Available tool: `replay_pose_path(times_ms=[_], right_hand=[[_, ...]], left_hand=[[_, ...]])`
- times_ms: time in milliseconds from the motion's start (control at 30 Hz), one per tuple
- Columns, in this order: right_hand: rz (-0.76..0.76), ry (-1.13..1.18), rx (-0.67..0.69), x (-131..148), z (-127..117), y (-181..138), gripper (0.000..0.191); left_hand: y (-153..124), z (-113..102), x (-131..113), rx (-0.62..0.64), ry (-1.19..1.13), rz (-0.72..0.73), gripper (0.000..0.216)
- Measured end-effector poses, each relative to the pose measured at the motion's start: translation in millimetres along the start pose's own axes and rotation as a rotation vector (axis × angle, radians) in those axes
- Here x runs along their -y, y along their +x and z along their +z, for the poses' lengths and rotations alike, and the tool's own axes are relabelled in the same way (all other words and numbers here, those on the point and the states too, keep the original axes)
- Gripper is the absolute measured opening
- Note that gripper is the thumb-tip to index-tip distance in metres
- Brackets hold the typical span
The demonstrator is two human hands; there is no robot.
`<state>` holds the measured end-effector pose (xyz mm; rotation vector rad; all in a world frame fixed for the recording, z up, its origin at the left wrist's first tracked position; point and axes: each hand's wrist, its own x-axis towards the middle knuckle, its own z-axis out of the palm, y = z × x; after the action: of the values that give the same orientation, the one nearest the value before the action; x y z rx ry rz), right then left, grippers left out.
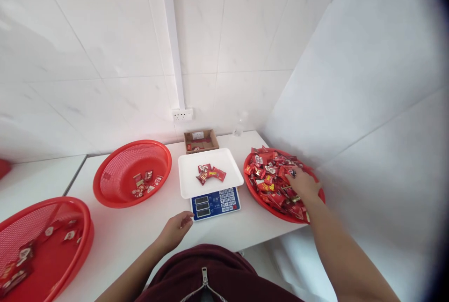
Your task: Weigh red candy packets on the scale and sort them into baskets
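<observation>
A digital scale (214,202) with a white pan (189,185) stands mid-table, and a few red candy packets (210,173) lie on the pan. My left hand (175,230) rests on the table just left of the scale's keypad, fingers loosely curled with nothing visible in them. My right hand (302,183) reaches into the red basket on the right (257,199), which is heaped with red candy packets (270,175). Its fingers are down among the packets, and I cannot see whether they grip one.
A red mesh basket (115,171) left of the scale holds several packets. Another red basket (70,246) sits at the near left. A small cardboard box (201,141) and a clear bottle (239,126) stand by the wall. The wall closes in on the right.
</observation>
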<state>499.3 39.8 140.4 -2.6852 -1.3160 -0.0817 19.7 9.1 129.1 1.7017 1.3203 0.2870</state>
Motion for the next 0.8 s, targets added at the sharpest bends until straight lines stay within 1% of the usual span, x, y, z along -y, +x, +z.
replay_pose_path(times_ms=[67,167,233,300,367,433,467,533,600,667,733,800], right_hand=[[-0.040,0.046,-0.103,6,-6,-3,0.035],[-0.130,0.236,-0.236,23,-14,-10,0.035],[-0.240,0.398,-0.249,44,-13,-18,0.035],[-0.366,0.530,-0.158,73,-5,-29,0.034],[-0.464,0.589,-0.016,105,9,-41,0.032],[-0.518,0.567,0.097,137,25,-52,0.033],[-0.521,0.546,0.129,151,32,-57,0.035],[-0.546,0.496,0.151,174,42,-66,0.039],[-0.633,0.446,0.145,190,48,-77,0.042],[-0.747,0.393,0.163,201,50,-89,0.044],[-0.815,0.357,0.209,207,51,-103,0.042],[-0.851,0.344,0.261,208,52,-114,0.036]], left_hand=[[0,-1,-1,-0.006,0.002,0.000,0.031],[-2,-2,1,-0.018,0.010,-0.010,0.030],[-4,-2,2,-0.026,0.011,-0.026,0.030],[-5,-2,3,-0.030,0.006,-0.045,0.030],[-6,-2,2,-0.029,-0.001,-0.046,0.030],[-6,-3,2,-0.027,-0.006,-0.029,0.030],[-5,-4,2,-0.027,-0.008,-0.021,0.030],[-5,-6,2,-0.034,-0.013,-0.015,0.030],[-6,-7,3,-0.044,-0.017,-0.022,0.031],[-7,-8,6,-0.051,-0.014,-0.032,0.031],[-9,-7,9,-0.052,-0.009,-0.042,0.031],[-11,-6,12,-0.053,-0.008,-0.046,0.032]])
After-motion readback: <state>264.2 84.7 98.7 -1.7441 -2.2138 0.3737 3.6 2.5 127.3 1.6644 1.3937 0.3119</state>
